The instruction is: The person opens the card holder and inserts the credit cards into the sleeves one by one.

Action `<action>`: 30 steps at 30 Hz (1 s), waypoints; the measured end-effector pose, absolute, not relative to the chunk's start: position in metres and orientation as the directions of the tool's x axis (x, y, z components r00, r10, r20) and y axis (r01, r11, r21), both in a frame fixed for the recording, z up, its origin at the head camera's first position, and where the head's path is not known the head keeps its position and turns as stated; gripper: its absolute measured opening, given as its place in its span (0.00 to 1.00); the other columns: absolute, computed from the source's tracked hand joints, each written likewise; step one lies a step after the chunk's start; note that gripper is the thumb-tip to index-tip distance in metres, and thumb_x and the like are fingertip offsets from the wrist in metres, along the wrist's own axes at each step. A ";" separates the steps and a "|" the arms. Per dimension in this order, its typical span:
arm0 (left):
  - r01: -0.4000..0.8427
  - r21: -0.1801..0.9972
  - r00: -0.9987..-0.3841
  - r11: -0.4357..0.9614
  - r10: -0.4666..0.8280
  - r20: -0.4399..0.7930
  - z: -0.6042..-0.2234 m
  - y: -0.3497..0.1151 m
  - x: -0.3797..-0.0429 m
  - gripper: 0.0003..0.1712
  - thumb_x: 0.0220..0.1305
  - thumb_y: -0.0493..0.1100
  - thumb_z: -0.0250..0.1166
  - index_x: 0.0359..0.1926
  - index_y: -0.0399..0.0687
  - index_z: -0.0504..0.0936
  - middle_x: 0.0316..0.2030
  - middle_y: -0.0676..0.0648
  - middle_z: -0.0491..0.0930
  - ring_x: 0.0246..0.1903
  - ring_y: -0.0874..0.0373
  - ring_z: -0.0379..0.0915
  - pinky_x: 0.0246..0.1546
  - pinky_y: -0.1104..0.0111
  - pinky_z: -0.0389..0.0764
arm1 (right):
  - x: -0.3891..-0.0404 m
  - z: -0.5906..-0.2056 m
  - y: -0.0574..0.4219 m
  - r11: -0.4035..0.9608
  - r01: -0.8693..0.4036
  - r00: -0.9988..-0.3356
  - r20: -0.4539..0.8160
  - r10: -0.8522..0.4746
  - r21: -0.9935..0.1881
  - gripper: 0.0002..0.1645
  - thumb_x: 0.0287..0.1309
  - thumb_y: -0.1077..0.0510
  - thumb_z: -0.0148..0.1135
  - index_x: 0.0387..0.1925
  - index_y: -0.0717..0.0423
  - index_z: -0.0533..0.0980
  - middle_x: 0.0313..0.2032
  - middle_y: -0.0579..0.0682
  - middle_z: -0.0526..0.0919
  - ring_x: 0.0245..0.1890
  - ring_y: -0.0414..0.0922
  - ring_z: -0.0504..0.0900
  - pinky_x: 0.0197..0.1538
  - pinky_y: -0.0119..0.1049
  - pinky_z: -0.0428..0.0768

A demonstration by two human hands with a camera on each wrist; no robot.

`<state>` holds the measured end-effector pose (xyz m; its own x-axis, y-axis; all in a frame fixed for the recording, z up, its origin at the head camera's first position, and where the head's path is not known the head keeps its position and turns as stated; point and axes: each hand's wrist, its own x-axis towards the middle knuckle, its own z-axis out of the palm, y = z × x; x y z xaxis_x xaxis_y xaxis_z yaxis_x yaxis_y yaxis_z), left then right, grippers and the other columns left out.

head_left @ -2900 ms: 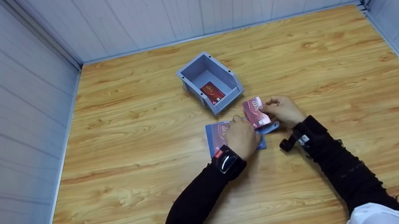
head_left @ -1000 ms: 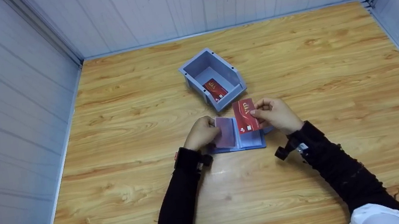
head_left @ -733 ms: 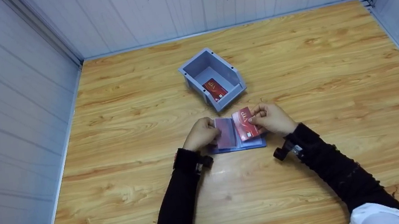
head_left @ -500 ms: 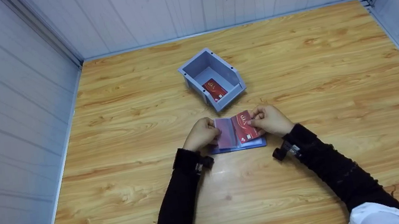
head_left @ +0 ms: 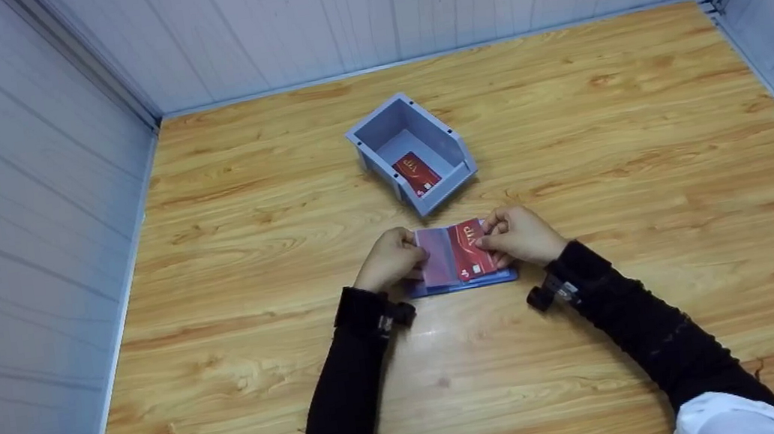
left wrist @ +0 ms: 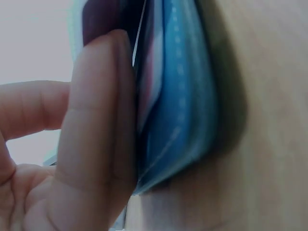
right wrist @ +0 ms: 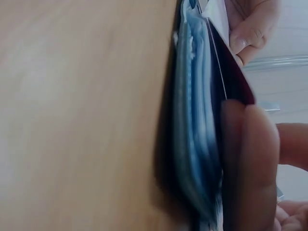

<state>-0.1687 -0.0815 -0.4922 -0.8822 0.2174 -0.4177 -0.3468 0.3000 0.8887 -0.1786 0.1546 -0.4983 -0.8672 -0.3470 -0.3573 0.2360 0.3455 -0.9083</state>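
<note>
A blue card holder [head_left: 446,289] with clear sleeves lies spread on the wooden table in the head view. At its left side my left hand [head_left: 387,261] pinches a clear sleeve page that looks reddish. Over the right page, my right hand [head_left: 522,234] pinches the right edge of a red VIP card [head_left: 468,255] between thumb and fingers. The left wrist view shows the holder's stitched blue cover [left wrist: 180,96] beside my finger. In the right wrist view the card stands tilted above the layered sleeves; whether its edge is inside a pocket, I cannot tell.
A grey plastic bin [head_left: 454,185] stands just behind the card holder, with another red VIP card [head_left: 416,173] on its floor. Pale panel walls [head_left: 358,9] enclose the table at the back and both sides.
My left hand shifted to the holder's left side and holds a page there. The right hand brought the red card down onto the right page and straightened it.
</note>
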 end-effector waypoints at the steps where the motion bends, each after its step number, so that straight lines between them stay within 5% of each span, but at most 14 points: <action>1: -0.348 0.888 -0.882 0.301 0.217 -0.419 -0.492 -0.081 -0.169 0.08 0.56 0.28 0.58 0.30 0.41 0.68 0.22 0.50 0.73 0.19 0.62 0.74 0.22 0.72 0.83 | -0.179 -0.498 0.154 0.345 0.230 -0.867 -0.353 -0.351 -0.910 0.12 0.60 0.65 0.63 0.40 0.68 0.69 0.19 0.45 0.78 0.13 0.35 0.77 0.20 0.29 0.81; 10: -0.375 0.891 -0.870 0.255 0.235 -0.434 -0.495 -0.081 -0.170 0.10 0.58 0.27 0.58 0.30 0.42 0.67 0.22 0.50 0.74 0.18 0.62 0.74 0.22 0.73 0.83 | -0.181 -0.497 0.147 0.369 0.218 -0.862 -0.356 -0.360 -0.903 0.14 0.58 0.63 0.65 0.38 0.66 0.69 0.21 0.46 0.77 0.14 0.34 0.78 0.20 0.26 0.80; 17: -0.389 0.892 -0.861 0.230 0.255 -0.441 -0.495 -0.083 -0.169 0.09 0.59 0.26 0.59 0.31 0.41 0.68 0.22 0.49 0.77 0.19 0.62 0.75 0.22 0.73 0.83 | -0.180 -0.486 0.143 0.460 0.148 -0.870 -0.337 -0.360 -0.875 0.19 0.58 0.64 0.64 0.45 0.74 0.69 0.20 0.48 0.80 0.14 0.35 0.78 0.20 0.27 0.80; 30: -0.375 0.892 -0.865 0.252 0.250 -0.435 -0.494 -0.083 -0.169 0.07 0.59 0.27 0.61 0.31 0.40 0.72 0.23 0.49 0.77 0.19 0.62 0.77 0.21 0.74 0.82 | -0.181 -0.487 0.133 0.571 0.037 -0.887 -0.290 -0.359 -0.820 0.26 0.58 0.60 0.66 0.55 0.71 0.73 0.21 0.49 0.82 0.14 0.35 0.78 0.19 0.27 0.78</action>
